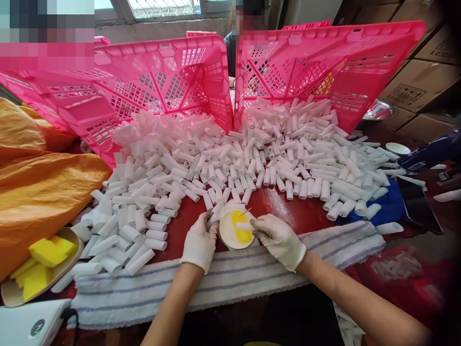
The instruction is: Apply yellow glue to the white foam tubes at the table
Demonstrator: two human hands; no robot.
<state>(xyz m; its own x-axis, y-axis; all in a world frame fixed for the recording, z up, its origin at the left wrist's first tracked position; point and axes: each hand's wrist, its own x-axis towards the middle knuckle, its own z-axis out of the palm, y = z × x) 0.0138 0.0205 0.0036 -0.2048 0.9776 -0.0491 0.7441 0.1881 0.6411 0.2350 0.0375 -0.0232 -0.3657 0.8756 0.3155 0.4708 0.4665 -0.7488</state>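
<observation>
My forearms enter from 6 o'clock across a striped white towel laid along the near edge of the red table. My left hand, in a white glove, sits at 9 o'clock of a small white dish; its fingers are curled together against the dish rim and appear to pinch a white paper tube there. My right hand, also gloved, sits at 3 o'clock of the dish; its fingers are pressed together, pinching a thin stick whose tip points over the dish. The dish holds a yellow paste and rests just beyond the towel. At 9 o'clock, near my left elbow, a shallow tray carries yellow sponges, beside an orange sack. From 10 to 2 o'clock, beyond the dish, a heap of white paper tubes covers the table. Behind the heap, two pink plastic crates stand tilted on edge. A person sits behind them at 12 o'clock.
</observation>
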